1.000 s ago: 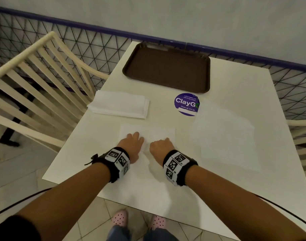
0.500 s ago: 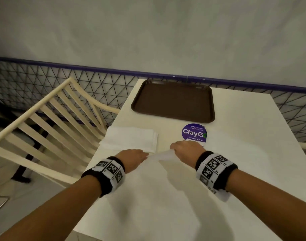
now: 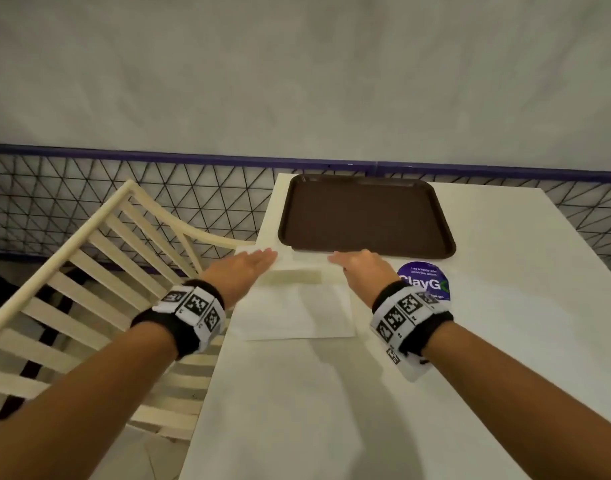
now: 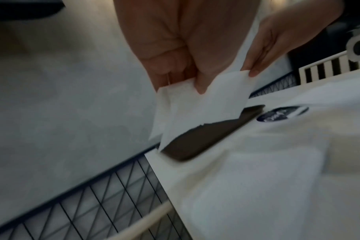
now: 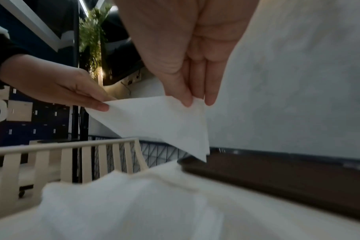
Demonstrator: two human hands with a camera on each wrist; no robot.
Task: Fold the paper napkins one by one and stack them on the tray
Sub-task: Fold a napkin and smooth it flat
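A folded white napkin (image 3: pixel 306 260) hangs in the air between both hands, just in front of the brown tray (image 3: pixel 366 216). My left hand (image 3: pixel 264 259) pinches its left corner and my right hand (image 3: pixel 342 260) pinches its right corner. The wrist views show this plainly: the left hand's thumb and fingers (image 4: pixel 197 84) clamp the napkin (image 4: pixel 195 105), and my right hand (image 5: pixel 195 101) nips the other corner of the napkin (image 5: pixel 158 120). The tray holds nothing. Under the hands lies the stack of napkins (image 3: pixel 293 313).
The white table (image 3: pixel 435 393) carries a round purple ClayGo sticker (image 3: pixel 423 282) right of the hands. A cream slatted chair (image 3: pixel 99 271) stands at the left. A black wire fence (image 3: pixel 124 188) and a grey wall close off the far side.
Both hands lifted the napkin off the table and carried it forward over the stack, up to the tray's near edge. The head view tilted up.
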